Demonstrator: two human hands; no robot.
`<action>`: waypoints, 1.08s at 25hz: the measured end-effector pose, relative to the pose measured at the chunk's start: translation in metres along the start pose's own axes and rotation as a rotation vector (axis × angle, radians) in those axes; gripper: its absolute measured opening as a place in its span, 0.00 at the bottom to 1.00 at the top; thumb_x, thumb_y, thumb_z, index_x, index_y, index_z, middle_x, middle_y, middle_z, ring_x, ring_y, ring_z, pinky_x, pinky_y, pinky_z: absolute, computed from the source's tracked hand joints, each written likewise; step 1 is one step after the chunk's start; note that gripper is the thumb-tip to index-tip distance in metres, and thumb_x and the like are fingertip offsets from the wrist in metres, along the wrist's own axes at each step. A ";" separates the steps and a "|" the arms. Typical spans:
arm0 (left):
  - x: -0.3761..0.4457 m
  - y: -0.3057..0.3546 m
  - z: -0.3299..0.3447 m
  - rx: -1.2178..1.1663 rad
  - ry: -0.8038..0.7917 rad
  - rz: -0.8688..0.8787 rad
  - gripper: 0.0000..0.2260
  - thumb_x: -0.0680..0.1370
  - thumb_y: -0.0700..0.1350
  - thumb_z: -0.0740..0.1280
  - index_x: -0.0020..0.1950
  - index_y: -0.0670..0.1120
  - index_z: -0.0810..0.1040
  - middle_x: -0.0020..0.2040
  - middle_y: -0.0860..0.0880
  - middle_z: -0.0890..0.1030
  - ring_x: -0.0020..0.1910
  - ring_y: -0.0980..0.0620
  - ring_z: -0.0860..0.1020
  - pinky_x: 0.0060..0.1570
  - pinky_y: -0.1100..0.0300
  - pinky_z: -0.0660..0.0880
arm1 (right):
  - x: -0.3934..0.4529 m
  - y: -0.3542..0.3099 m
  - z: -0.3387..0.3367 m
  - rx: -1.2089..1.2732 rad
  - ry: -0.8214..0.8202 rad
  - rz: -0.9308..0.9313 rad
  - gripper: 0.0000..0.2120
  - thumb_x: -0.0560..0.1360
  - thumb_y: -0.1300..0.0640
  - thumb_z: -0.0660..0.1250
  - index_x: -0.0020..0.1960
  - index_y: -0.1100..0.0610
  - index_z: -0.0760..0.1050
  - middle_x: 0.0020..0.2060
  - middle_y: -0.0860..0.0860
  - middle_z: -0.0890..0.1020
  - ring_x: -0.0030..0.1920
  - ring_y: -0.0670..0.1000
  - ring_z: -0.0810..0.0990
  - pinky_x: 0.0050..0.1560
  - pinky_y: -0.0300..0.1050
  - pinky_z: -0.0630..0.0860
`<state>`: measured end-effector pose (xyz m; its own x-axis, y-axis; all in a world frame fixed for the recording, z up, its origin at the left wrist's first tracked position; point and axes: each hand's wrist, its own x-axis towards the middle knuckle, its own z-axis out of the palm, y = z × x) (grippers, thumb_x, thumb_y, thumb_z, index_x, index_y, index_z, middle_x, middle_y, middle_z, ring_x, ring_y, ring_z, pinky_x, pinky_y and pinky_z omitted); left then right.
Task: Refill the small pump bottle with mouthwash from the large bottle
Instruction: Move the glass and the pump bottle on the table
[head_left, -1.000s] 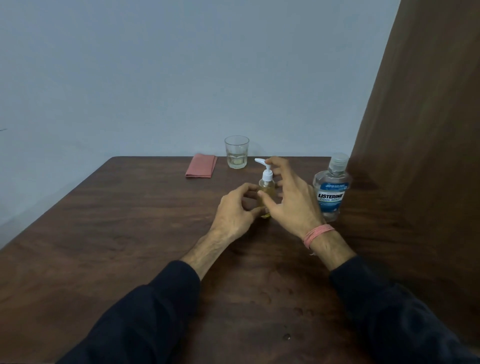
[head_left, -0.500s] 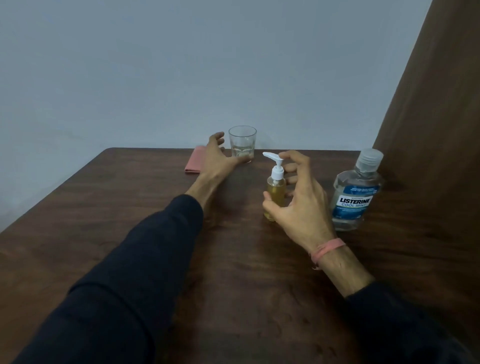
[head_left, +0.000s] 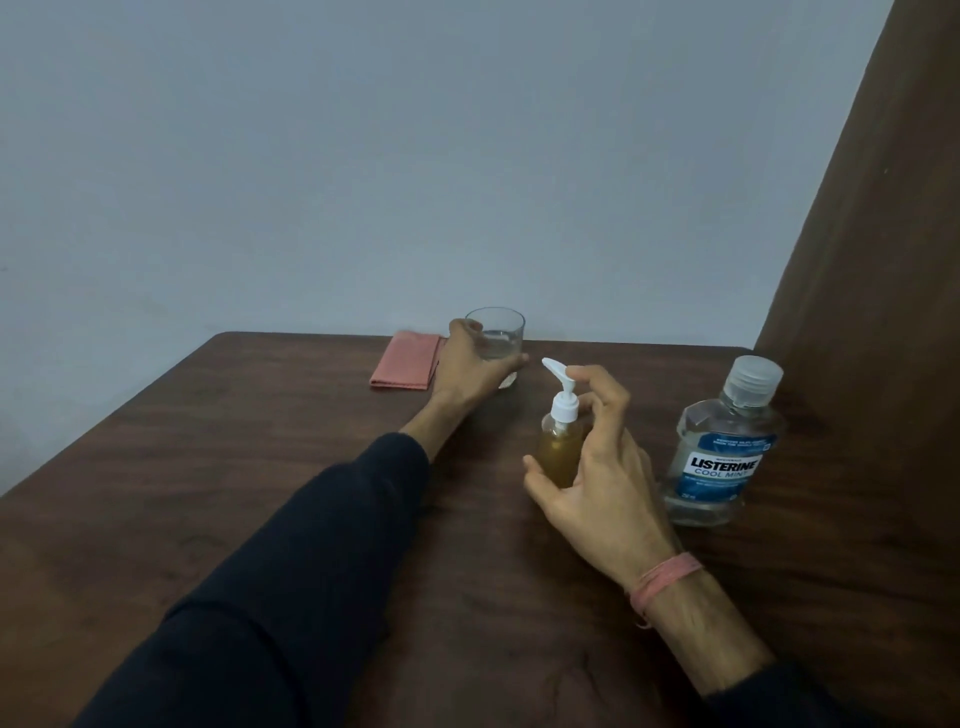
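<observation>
The refill looks barely begun. The pump bottle (head_left: 560, 447) stands upright on the counter (head_left: 208, 467), its white pump head seated on the neck and amber liquid filling most of the body. The right hand (head_left: 597, 467) is curved round it: thumb against the lower front, fingers wrapping behind, forefinger up by the pump head. It appears to be grasping the bottle, though how firmly cannot be told.

Just right of the pump bottle stands the large bottle (head_left: 724, 447), upright, cap on, clear liquid inside, no hand on it. So nothing has been poured, as far as the view shows.

Beyond the pump bottle and to its left, near the counter's far edge, the left hand (head_left: 475, 366) is wrapped round a glass (head_left: 496, 338), fingers and thumb curled about its side; it holds a little clear liquid. A folded pink cloth (head_left: 408, 361) lies just left of the glass.

Still to do, by my reckoning: get the pump head off, uncap the large bottle, pour, and close both. The glass may be meant to take the old amber liquid, but that is a guess.
</observation>
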<state>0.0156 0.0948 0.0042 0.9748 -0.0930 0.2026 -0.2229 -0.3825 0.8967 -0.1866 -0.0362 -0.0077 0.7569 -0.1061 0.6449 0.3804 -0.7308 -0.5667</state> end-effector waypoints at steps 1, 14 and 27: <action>-0.018 -0.002 -0.008 -0.004 -0.029 0.042 0.35 0.75 0.50 0.85 0.76 0.44 0.71 0.70 0.47 0.83 0.69 0.48 0.84 0.73 0.45 0.81 | 0.000 -0.002 0.000 0.004 0.011 0.008 0.45 0.71 0.57 0.79 0.76 0.40 0.53 0.57 0.44 0.78 0.48 0.48 0.84 0.52 0.43 0.80; -0.169 -0.014 -0.066 0.250 0.054 0.345 0.38 0.67 0.62 0.83 0.72 0.62 0.70 0.63 0.63 0.82 0.62 0.64 0.83 0.57 0.75 0.75 | -0.008 -0.019 -0.004 0.035 0.010 -0.055 0.30 0.71 0.55 0.67 0.68 0.42 0.61 0.41 0.38 0.78 0.35 0.46 0.80 0.35 0.28 0.68; -0.163 -0.019 -0.065 0.222 0.078 0.363 0.39 0.66 0.65 0.82 0.72 0.62 0.69 0.64 0.63 0.81 0.62 0.61 0.83 0.59 0.69 0.78 | -0.001 -0.018 -0.002 0.052 -0.030 -0.105 0.28 0.71 0.57 0.69 0.65 0.42 0.61 0.36 0.39 0.77 0.36 0.46 0.81 0.33 0.29 0.71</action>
<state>-0.1390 0.1772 -0.0202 0.8284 -0.1914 0.5265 -0.5392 -0.5271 0.6568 -0.1955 -0.0248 0.0028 0.7266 -0.0105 0.6870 0.4848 -0.7007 -0.5235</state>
